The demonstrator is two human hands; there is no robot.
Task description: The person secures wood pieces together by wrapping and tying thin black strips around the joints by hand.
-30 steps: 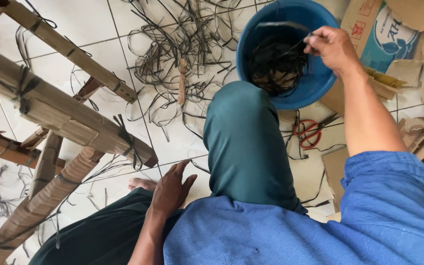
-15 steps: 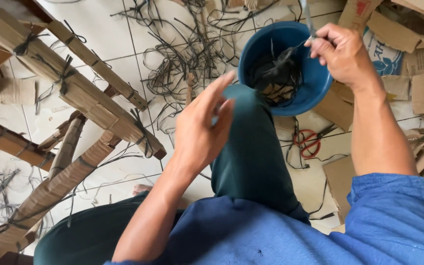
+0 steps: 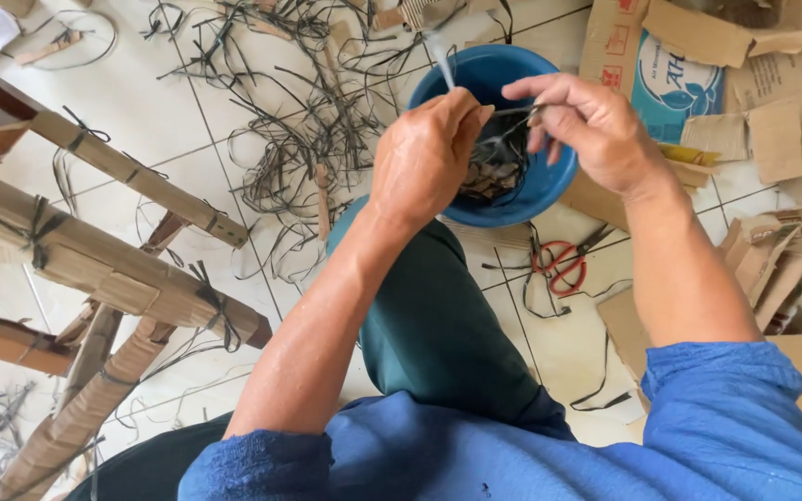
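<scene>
Both hands pinch one dark strip (image 3: 510,111) over the blue basin (image 3: 549,186): left hand (image 3: 427,153), right hand (image 3: 587,125), fingers closed (scissors (image 3: 563,264) lie near right). Step: pulling the strip out; next calls for steady tension.

Left hand (image 3: 427,153) hides part of blue bowl (image 3: 549,176); pinched strand (image 3: 440,57) blurred.

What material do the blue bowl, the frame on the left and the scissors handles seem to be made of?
Bowl: probably plastic, with a smooth, glossy, even blue. Frame: looks like rolled brown cardboard, matte, with layered edges, tied with dark strips. Scissors handles: likely red plastic, though too small to be sure.
</scene>
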